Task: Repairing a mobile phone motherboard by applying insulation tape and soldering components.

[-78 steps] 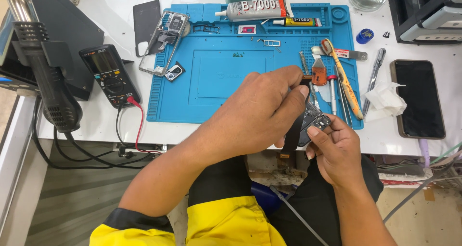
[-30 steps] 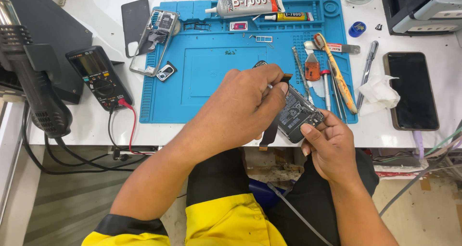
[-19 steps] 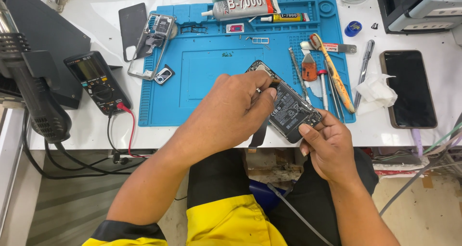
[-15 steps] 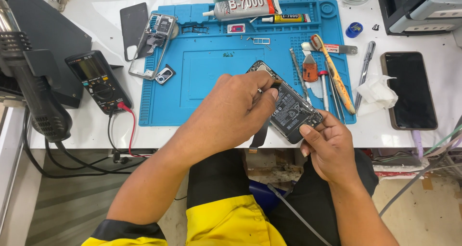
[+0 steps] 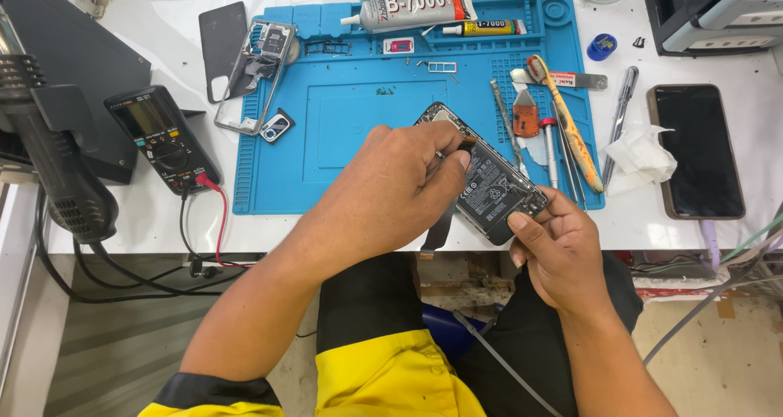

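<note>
Your right hand [image 5: 563, 250] grips the opened phone [image 5: 489, 185] (battery up); left hand [image 5: 400, 185] pinches its top edge, so pry gently.

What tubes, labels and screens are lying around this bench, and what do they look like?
Large glue tube: top of the blue mat, white with a red end.
Small glue tube: right of it, yellow and black.
Multimeter: left of the mat, black, grey screen, red lead.
Smartphone: far right, dark blank screen.
Opened phone: held by the right hand and touched by the left hand, black battery with a label.
</note>
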